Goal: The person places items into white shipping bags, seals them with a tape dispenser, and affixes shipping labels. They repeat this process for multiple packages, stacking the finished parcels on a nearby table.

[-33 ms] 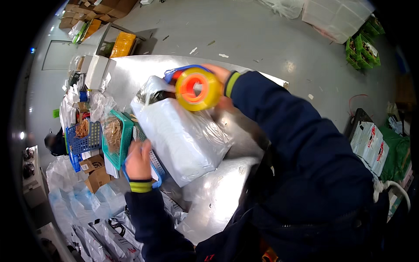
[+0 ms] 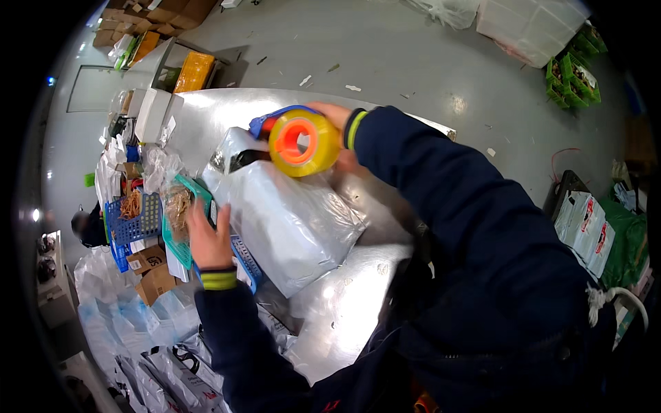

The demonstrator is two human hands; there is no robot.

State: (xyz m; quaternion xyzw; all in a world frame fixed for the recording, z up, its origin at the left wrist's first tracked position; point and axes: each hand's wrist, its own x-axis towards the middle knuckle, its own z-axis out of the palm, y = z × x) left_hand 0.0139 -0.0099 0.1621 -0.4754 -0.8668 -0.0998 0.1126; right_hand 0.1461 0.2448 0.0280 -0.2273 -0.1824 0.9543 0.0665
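From where I stand: right hand [image 2: 333,118] clamped on a tape dispenser [image 2: 263,122], blue with a bit of red, large yellow tape roll [image 2: 321,157] on an orange core; the roll hides part of the grip. Left hand [image 2: 211,242] empty, fingers apart, raised beside the pale grey plastic mailing bag [image 2: 282,224]. Bag lies bulky and creased on the metal table [image 2: 352,292], its far end under the dispenser. Dark patch there; can't tell if contents or print.

Risks, my read. Left hand looks clear of the bag, so nothing seems to brace it: a pull on the tape could drag or twist the bag over that slick metal. Loose, wrinkled film could make tape pucker or lift at the edges. Whether the dispenser touches the bag, can't tell; if its cutter is near the film, a careless press could nick it. Tape end not visible, so it might fold onto itself. Left side is tight: teal basket [image 2: 180,253] and small blue basket [image 2: 249,268] crowd the left hand; a quick sweep could catch a rim or knock one.
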